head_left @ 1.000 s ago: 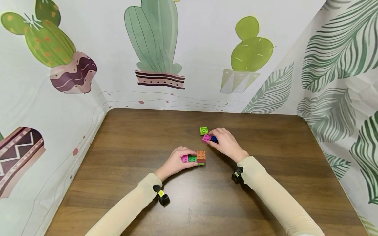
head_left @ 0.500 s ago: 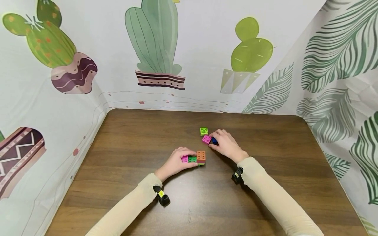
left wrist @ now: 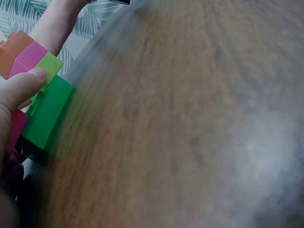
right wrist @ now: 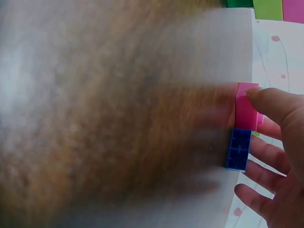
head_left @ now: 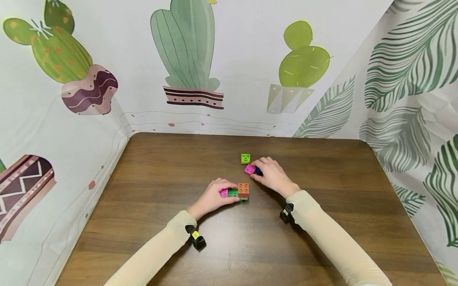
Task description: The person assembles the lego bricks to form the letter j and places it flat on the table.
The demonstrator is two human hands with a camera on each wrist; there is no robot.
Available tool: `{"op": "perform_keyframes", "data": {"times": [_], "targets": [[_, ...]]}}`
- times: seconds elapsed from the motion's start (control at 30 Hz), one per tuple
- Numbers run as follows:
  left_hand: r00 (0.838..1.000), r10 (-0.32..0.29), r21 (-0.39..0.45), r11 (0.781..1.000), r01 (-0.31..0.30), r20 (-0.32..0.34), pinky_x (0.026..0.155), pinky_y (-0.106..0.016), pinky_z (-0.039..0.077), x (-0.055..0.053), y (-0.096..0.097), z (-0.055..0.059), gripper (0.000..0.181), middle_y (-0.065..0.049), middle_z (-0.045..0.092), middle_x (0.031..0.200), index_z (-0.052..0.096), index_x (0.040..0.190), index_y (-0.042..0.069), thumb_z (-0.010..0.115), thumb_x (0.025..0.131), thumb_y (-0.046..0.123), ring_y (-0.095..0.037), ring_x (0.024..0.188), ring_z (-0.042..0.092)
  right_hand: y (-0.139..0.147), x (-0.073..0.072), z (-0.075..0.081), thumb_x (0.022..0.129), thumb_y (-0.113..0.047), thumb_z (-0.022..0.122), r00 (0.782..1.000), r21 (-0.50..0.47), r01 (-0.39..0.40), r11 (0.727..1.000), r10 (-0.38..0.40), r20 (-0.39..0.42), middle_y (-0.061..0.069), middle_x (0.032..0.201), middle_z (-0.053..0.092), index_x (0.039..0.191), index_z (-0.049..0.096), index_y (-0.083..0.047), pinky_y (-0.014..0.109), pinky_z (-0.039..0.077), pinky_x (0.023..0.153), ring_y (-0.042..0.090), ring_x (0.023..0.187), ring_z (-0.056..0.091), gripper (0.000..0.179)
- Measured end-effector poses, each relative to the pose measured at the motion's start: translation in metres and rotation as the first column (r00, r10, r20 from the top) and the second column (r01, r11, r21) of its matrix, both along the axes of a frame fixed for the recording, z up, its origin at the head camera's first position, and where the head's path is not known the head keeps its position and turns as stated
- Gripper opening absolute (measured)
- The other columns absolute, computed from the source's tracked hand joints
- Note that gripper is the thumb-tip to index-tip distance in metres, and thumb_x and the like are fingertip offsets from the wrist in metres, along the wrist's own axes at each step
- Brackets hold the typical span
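Observation:
My left hand (head_left: 212, 194) holds a small stack of toy building bricks on the table, thumb along the near side and fingers behind. An orange brick (head_left: 243, 187) tops its right end, over pink and lime bricks (left wrist: 51, 66). Below runs a long green brick (left wrist: 50, 111), with a pink brick (head_left: 224, 193) at the left end. Farther back, my right hand (head_left: 273, 174) pinches a loose pink brick (head_left: 250, 169) between thumb and index finger. Beside that lies a blue brick (right wrist: 239, 149), hollow side showing in the right wrist view, mostly hidden under the hand in the head view.
A lime green brick (head_left: 245, 159) lies hollow side up just behind the loose pink one. The brown wooden table (head_left: 171, 159) meets a cloth backdrop (head_left: 247, 79) with printed cacti and leaves at its back and sides.
The right thumb drew back from the loose pink brick, then came back against it. That brick has shifted slightly toward the near side. The left hand and its stack have stayed put.

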State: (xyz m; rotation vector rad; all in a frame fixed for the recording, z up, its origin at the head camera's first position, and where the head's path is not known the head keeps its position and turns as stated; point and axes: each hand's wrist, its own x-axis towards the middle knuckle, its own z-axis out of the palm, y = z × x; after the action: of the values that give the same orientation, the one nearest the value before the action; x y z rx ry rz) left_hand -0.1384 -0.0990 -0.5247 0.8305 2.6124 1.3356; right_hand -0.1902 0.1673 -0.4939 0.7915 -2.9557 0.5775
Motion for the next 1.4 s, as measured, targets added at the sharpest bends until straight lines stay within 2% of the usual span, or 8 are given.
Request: {"op": "perform_keyframes", "data": {"times": [0.07, 0.5, 0.7, 0.77, 1.0, 1.2, 1.4], "targets": [[1.000, 0.000, 0.001, 1.000, 0.000, 0.002, 0.122, -0.058, 0.025, 0.000, 0.000, 0.000, 0.037, 0.004, 0.073, 0.111, 0.078, 0.118, 0.018, 0.088, 0.084, 0.032, -0.018, 0.112, 0.061, 0.000, 0.001, 0.000, 0.094, -0.030, 0.079, 1.000, 0.001, 0.006, 1.000, -0.006, 0.008, 0.010, 0.118, 0.069, 0.124, 0.070, -0.006, 0.053, 0.046, 0.103, 0.032, 0.115, 0.060, 0.039], [1.000, -0.004, -0.007, 1.000, 0.003, -0.022, 0.113, -0.057, 0.034, 0.000, 0.000, 0.000, 0.037, 0.004, 0.073, 0.111, 0.078, 0.118, 0.019, 0.088, 0.084, 0.032, -0.017, 0.110, 0.061, -0.005, 0.002, 0.001, 0.094, -0.028, 0.079, 1.000, 0.007, 0.001, 1.000, -0.001, 0.006, 0.011, 0.117, 0.070, 0.122, 0.070, -0.005, 0.051, 0.046, 0.103, 0.032, 0.114, 0.060, 0.038], [1.000, 0.002, -0.012, 1.000, -0.002, -0.010, 0.108, -0.054, 0.038, 0.000, 0.000, 0.000, 0.038, 0.004, 0.073, 0.112, 0.078, 0.118, 0.019, 0.088, 0.084, 0.032, -0.017, 0.111, 0.060, -0.004, 0.004, 0.003, 0.094, -0.027, 0.078, 1.000, -0.004, -0.006, 1.000, 0.006, 0.004, 0.009, 0.115, 0.070, 0.122, 0.070, -0.005, 0.051, 0.046, 0.102, 0.030, 0.112, 0.060, 0.036], [1.000, 0.004, -0.011, 1.000, -0.004, -0.012, 0.106, -0.053, 0.039, 0.000, 0.000, 0.000, 0.038, 0.004, 0.073, 0.112, 0.078, 0.118, 0.019, 0.088, 0.084, 0.032, -0.017, 0.110, 0.060, -0.003, 0.006, 0.005, 0.095, -0.028, 0.078, 1.000, -0.010, -0.009, 1.000, 0.009, 0.000, 0.009, 0.115, 0.070, 0.122, 0.071, -0.005, 0.051, 0.045, 0.102, 0.030, 0.113, 0.060, 0.037], [0.999, 0.001, 0.002, 1.000, -0.001, -0.032, 0.115, -0.055, 0.034, 0.000, -0.001, -0.002, 0.038, 0.003, 0.073, 0.110, 0.078, 0.117, 0.018, 0.089, 0.083, 0.031, -0.017, 0.109, 0.061, -0.001, 0.015, 0.015, 0.096, -0.030, 0.076, 1.000, -0.047, -0.028, 0.999, 0.028, -0.010, 0.009, 0.116, 0.071, 0.123, 0.071, -0.005, 0.051, 0.046, 0.100, 0.029, 0.112, 0.060, 0.038], [0.999, 0.004, 0.006, 1.000, -0.004, -0.037, 0.103, -0.052, 0.041, 0.001, -0.001, -0.003, 0.037, 0.005, 0.073, 0.110, 0.078, 0.116, 0.020, 0.089, 0.083, 0.033, -0.016, 0.107, 0.060, 0.001, 0.026, 0.025, 0.096, -0.030, 0.076, 0.998, -0.088, -0.056, 0.994, 0.055, -0.019, 0.007, 0.112, 0.071, 0.123, 0.071, -0.005, 0.052, 0.047, 0.099, 0.029, 0.110, 0.060, 0.037], [1.000, 0.006, -0.001, 1.000, -0.006, -0.027, 0.103, -0.051, 0.041, 0.001, 0.000, -0.003, 0.037, 0.006, 0.073, 0.111, 0.078, 0.117, 0.021, 0.088, 0.084, 0.035, -0.015, 0.107, 0.060, 0.004, 0.033, 0.031, 0.096, -0.029, 0.077, 0.997, -0.110, -0.079, 0.991, 0.078, -0.013, 0.007, 0.111, 0.071, 0.122, 0.071, -0.004, 0.050, 0.049, 0.098, 0.028, 0.108, 0.060, 0.036]]}}
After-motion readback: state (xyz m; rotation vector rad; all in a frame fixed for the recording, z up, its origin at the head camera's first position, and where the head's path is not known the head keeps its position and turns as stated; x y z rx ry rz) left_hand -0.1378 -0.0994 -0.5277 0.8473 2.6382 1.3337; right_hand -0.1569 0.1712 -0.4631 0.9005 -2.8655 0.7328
